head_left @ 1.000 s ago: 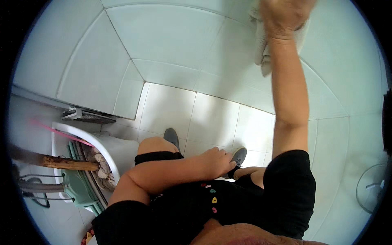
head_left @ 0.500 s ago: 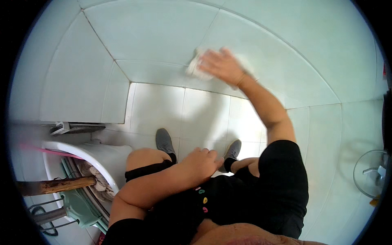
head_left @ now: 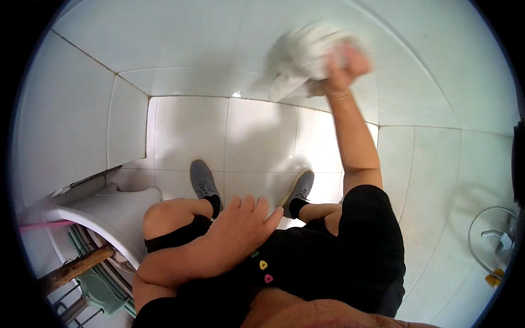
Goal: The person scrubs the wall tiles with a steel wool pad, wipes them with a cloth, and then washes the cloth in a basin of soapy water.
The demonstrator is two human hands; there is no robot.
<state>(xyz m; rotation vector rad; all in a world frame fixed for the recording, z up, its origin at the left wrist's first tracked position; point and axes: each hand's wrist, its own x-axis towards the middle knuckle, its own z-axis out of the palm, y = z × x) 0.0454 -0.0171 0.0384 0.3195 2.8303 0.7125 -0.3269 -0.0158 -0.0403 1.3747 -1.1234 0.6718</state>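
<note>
My right hand (head_left: 344,65) is stretched out ahead and grips a bunched white cloth (head_left: 303,57) against the white tiled wall (head_left: 180,44); hand and cloth are blurred by motion. My left hand (head_left: 238,232) rests flat with fingers apart on my left thigh, just behind the bare knee (head_left: 167,213). It holds nothing. I am crouched, in black shorts and a black top, with grey shoes (head_left: 203,180) planted on the white floor tiles (head_left: 262,142).
A white plastic basin or bucket (head_left: 104,210) stands at my lower left with a wooden handle (head_left: 74,268) and a pale green item beside it. A pink strip crosses the far left. A round wire fan guard (head_left: 495,240) sits at the right edge.
My right hand has swept the cloth across the wall, from high up, down to the left, then back rightward and up. My left hand has stayed on the thigh. The view tilted down.
</note>
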